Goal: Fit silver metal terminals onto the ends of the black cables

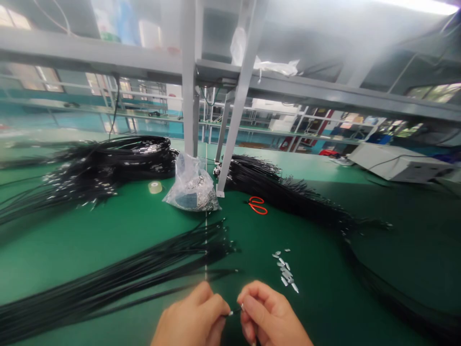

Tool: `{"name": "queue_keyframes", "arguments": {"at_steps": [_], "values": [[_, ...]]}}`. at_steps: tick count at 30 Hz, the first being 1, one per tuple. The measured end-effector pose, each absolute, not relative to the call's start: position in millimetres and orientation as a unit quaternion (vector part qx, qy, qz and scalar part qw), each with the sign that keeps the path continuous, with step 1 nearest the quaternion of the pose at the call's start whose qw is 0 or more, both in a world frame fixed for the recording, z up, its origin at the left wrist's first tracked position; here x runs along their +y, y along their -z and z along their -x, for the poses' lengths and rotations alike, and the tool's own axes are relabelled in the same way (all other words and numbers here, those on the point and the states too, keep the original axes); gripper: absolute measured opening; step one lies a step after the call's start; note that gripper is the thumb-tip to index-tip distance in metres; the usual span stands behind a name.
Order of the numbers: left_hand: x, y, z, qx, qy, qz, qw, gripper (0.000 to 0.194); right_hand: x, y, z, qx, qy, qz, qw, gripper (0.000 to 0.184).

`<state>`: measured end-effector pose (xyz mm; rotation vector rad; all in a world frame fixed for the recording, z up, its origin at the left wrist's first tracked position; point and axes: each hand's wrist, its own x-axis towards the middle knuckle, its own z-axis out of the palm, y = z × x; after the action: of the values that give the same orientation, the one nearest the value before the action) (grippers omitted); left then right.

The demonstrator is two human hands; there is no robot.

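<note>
Low in the middle of the head view, my left hand (196, 315) is closed on a thin black cable (236, 312), with a small white bit showing at the fingertips. Close by on the right, my right hand (268, 312) pinches a tiny shiny piece (242, 306) at the cable; its exact kind is too small to tell. A bundle of black cables (144, 266) lies left of my hands, tips pointing right. Beyond my right hand several small clear-white pieces (286, 271) lie loose on the green table (259, 245).
A clear plastic bag (194, 187) of small metal parts stands by the shelf post (234, 105). Red-handled scissors (258, 205) and a tape roll (155, 187) lie nearby. Coiled black cables (137, 156) sit back left; another cable bundle (288, 192) runs right. A white box-shaped device (399, 163) stands far right.
</note>
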<state>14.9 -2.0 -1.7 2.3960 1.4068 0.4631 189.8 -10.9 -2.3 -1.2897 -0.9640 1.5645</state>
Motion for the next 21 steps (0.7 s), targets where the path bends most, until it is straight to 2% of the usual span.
{"name": "queue_keyframes", "arguments": {"at_steps": [6, 10, 12, 17, 19, 21], "values": [[-0.7, -3.2, -11.5, 0.483, -0.169, -0.820, 0.256, 0.029, -12.3, 3.6, -182.3, -0.448, -0.595, 0.533, 0.403, 0.042], [0.5, -3.1, -8.8, 0.480, -0.216, -0.771, 0.358, 0.049, -11.7, 4.5, -175.3, -0.438, -0.587, 0.538, 0.417, 0.037], [1.8, -1.5, -8.5, 0.473, -0.223, -0.758, 0.390, 0.053, -11.7, 5.9, -171.6, -0.445, -0.595, 0.527, 0.412, 0.037], [5.5, -2.0, -9.7, 0.466, -0.236, -0.731, 0.439, 0.046, -11.9, 6.9, -169.3, -0.427, -0.624, 0.507, 0.414, 0.044], [8.3, -6.7, -10.1, 0.452, -0.243, -0.722, 0.464, 0.043, -12.4, 5.5, -171.9, -0.438, -0.611, 0.524, 0.401, 0.044], [12.8, -13.1, -10.5, 0.441, -0.227, -0.713, 0.496, 0.032, -13.6, 2.8, -174.3, -0.475, -0.569, 0.554, 0.379, 0.041]]}}
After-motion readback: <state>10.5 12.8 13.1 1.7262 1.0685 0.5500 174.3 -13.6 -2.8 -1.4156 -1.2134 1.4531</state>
